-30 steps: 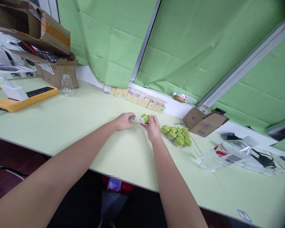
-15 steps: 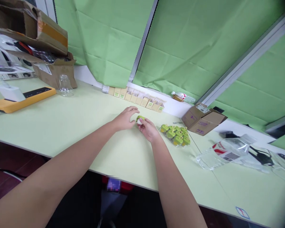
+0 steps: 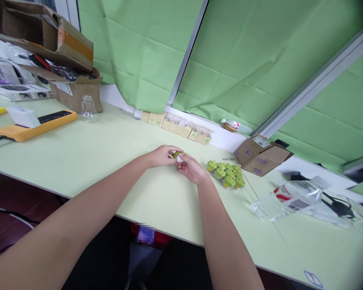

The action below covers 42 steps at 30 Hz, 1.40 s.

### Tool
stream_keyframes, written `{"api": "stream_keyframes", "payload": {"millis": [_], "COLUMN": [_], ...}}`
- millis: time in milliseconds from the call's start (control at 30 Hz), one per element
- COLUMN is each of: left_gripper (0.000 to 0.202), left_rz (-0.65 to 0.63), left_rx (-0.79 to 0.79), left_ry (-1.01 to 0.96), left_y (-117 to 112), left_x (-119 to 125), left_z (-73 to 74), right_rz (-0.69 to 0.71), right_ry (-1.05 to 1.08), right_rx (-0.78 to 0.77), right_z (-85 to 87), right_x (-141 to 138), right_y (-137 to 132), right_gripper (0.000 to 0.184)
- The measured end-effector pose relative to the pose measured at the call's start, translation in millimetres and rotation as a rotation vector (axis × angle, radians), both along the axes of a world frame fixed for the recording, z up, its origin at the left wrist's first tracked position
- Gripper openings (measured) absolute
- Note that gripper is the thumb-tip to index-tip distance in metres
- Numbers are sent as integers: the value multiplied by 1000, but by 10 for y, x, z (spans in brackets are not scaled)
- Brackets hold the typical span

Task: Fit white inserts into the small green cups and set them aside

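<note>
Piece point(image 3: 179, 158), green and white, is gripped in the right hand point(image 3: 192, 168); the left hand point(image 3: 162, 156), partly curled, meets its left side; firm grip cannot be confirmed.

The right hand point(image 3: 192, 168) covers part of the small rounded green-and-white piece point(image 3: 179, 159), and how firmly the left hand point(image 3: 162, 156) grips it I can't tell. Just past the left hand, a colourless see-through object point(image 3: 161, 144) is too faint to name. The upper brown cardboard box point(image 3: 75, 46) is cut off at the left. Below the pale bench point(image 3: 109, 141), a purple patch point(image 3: 146, 235) blurs into squares.
</note>
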<state>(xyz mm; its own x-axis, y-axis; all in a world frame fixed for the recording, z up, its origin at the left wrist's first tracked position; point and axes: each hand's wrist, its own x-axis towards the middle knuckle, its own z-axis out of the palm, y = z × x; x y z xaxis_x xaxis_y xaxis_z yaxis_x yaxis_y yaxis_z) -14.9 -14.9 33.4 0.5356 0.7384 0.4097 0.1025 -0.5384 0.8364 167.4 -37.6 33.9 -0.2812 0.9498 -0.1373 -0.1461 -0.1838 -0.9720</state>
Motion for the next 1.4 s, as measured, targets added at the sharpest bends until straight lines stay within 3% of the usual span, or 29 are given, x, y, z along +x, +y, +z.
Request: {"api": "stream_keyframes", "payload": {"millis": [367, 633, 833, 933, 1033, 1100, 1267, 1400], "left_gripper": [47, 51, 44, 46, 46, 47, 50, 52], "left_rz": [29, -103, 40, 129, 147, 166, 162, 141], "left_rx": [-30, -177, -214, -232, -216, -209, -190, -184], "left_ry": [-2, -63, -125, -145, -168, -194, -253, -262], "left_y": [-19, -32, 72, 124, 143, 143, 137, 151], "left_x": [63, 61, 6, 9, 22, 31, 36, 34], "left_z": [-18, -9, -32, -69, -87, -86, -74, -88], "right_rz": [-72, -90, -87, -234, -447, -509, -329, -281], "right_ry": [-74, -130, -30, -134, -461, -669, -985, -1008], "right_rx": [-59, -45, -82, 29, 286, 443, 573, 612], "right_z": [-7, -20, 28, 37, 5, -41, -170, -162], "right_x": [-66, -79, -50, -28, -13, -8, -6, -7], "right_y": [39, 28, 14, 31, 65, 85, 80, 62], "right_gripper": [21, 20, 23, 35, 35, 35, 33, 39]}}
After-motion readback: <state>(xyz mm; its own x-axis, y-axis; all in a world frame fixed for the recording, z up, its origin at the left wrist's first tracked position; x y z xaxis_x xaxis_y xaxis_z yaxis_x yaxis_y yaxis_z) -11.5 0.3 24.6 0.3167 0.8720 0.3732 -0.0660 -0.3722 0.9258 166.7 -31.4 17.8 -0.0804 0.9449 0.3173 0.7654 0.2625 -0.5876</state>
